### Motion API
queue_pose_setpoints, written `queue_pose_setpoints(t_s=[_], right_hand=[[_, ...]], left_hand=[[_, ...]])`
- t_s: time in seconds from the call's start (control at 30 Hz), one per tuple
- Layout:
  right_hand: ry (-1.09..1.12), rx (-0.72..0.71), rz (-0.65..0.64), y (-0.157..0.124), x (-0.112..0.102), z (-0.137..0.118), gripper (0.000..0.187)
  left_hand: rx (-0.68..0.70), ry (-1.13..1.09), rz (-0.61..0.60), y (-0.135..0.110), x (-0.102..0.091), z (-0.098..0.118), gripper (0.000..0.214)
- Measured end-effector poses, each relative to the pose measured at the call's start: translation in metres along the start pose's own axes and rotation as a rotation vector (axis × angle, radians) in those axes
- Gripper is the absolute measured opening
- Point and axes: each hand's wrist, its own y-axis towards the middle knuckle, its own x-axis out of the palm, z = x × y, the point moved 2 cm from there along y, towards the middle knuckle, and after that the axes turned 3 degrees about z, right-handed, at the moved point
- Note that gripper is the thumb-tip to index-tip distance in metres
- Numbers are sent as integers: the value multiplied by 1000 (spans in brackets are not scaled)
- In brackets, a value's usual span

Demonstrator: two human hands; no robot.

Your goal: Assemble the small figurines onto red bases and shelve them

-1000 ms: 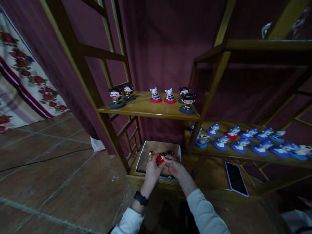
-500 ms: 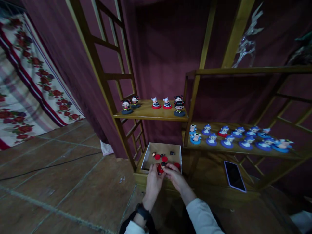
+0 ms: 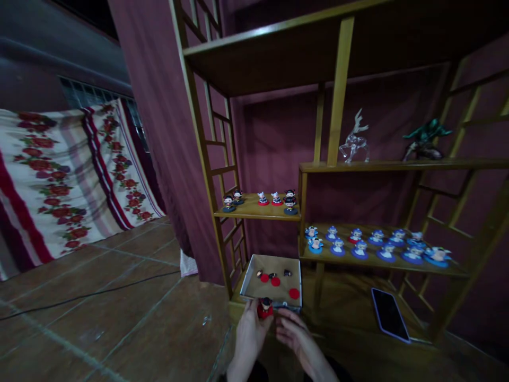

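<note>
Red and dark-haired, the small figurine [image 3: 265,307] sits pinched in my left hand [image 3: 249,333], at the near edge of the white-walled box [image 3: 274,263]. My right hand [image 3: 296,335] is loosely curled just beside it, with nothing visible in its grasp. I judge the figurine light and stiff, probably hard plastic, perhaps slick where it is painted. Gripping its red lower part seems safest; the head might snap under a squeeze.

Held figurine [image 3: 265,310]: red and black are being shown. Cloth [image 3: 81,185]: red flowers and stripes are being displayed on white.
</note>
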Motion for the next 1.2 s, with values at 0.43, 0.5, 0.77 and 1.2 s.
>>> queue_pose_setpoints(t_s=[0.43,0.5,0.77,1.2], right_hand=[[130,7,104,15,-31,9,38],[144,1,106,17,-32,9,38],[201,-22,91,15,-37,0,41],[285,-42,90,18,-48,-12,37]], left_hand=[[277,-60,290,157,-147,164,31],[313,104,318,179,-148,176,32],[160,539,355,243,-123,179,41],[86,661,378,256,-101,175,39]])
